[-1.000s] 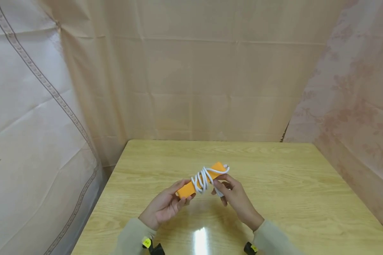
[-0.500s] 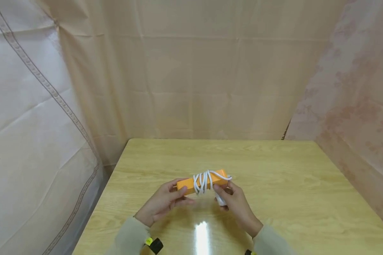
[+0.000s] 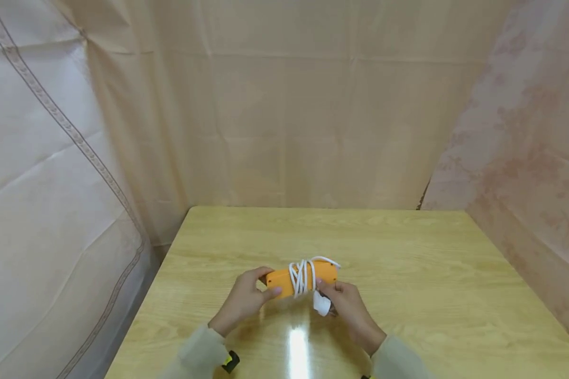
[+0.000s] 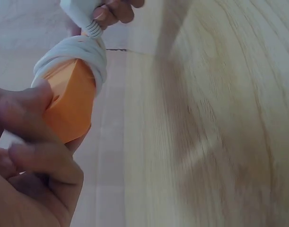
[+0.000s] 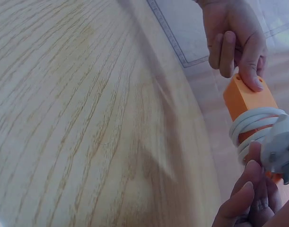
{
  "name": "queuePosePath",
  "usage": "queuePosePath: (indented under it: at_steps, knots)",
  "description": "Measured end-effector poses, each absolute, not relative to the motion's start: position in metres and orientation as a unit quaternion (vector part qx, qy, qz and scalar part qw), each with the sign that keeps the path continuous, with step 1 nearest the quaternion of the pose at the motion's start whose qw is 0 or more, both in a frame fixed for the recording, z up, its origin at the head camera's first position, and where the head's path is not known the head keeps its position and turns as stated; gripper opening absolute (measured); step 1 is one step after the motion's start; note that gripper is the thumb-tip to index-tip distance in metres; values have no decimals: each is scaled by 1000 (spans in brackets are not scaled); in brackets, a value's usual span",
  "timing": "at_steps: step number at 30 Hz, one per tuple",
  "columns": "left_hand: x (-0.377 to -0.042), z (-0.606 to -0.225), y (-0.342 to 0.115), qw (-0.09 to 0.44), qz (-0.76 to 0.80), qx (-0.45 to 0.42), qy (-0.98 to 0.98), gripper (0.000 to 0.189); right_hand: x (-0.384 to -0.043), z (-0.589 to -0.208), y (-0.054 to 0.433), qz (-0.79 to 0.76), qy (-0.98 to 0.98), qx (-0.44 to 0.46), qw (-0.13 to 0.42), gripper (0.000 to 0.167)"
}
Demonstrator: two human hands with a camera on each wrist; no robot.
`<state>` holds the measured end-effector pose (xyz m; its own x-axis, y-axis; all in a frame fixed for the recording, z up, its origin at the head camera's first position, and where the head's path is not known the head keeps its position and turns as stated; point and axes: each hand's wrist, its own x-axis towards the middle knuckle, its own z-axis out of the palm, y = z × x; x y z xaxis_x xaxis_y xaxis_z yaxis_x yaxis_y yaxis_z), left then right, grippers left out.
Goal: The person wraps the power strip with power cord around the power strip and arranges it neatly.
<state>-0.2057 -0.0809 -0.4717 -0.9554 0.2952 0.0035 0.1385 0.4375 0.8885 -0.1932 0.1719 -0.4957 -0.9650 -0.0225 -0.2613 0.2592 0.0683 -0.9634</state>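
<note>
An orange power strip is held up above the table, its white cord wound several times round its middle. My left hand grips its left end, thumb on the broad face and fingers behind. At the other end, my right hand pinches the strip's lower edge near the white plug, which hangs below the strip. In the right wrist view the plug shows its metal pins beside my right fingers. A loop of cord runs along the strip's top edge to its right end.
A wood-grain table lies beneath both hands, with a bright light reflection near its front. A beige curtain hangs behind it. Pale cloth closes off the left, and flower-patterned cloth the right.
The power strip has turned from a steep slant to nearly level and rolled so a broad face with corner holes shows. Both hands have moved slightly lower, and the plug now hangs more visibly.
</note>
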Motion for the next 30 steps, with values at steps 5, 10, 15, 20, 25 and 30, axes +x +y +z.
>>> queuePosePath:
  at_steps: [5, 10, 15, 20, 25, 30]
  knots:
    - [-207, -475, -76, 27, 455, 140, 879, 37, -195, -503, 172, -670, 727, 104, 107, 44]
    - [-212, -481, -72, 2, 409, 155, 899, 40, -197, -507, 171, -668, 728, 114, 101, 37]
    - [-216, -486, -71, -7, 381, 141, 914, 45, -191, -509, 169, -652, 746, 100, 95, 29]
    - [-221, -489, -69, -4, 366, 122, 923, 47, -189, -507, 168, -640, 759, 66, 100, 30]
    - [-225, -493, -68, 5, 347, 116, 931, 47, -186, -508, 166, -621, 775, 32, 113, 28]
    - [-229, -496, -69, 13, 335, 115, 935, 46, -185, -508, 163, -620, 777, 16, 108, 27]
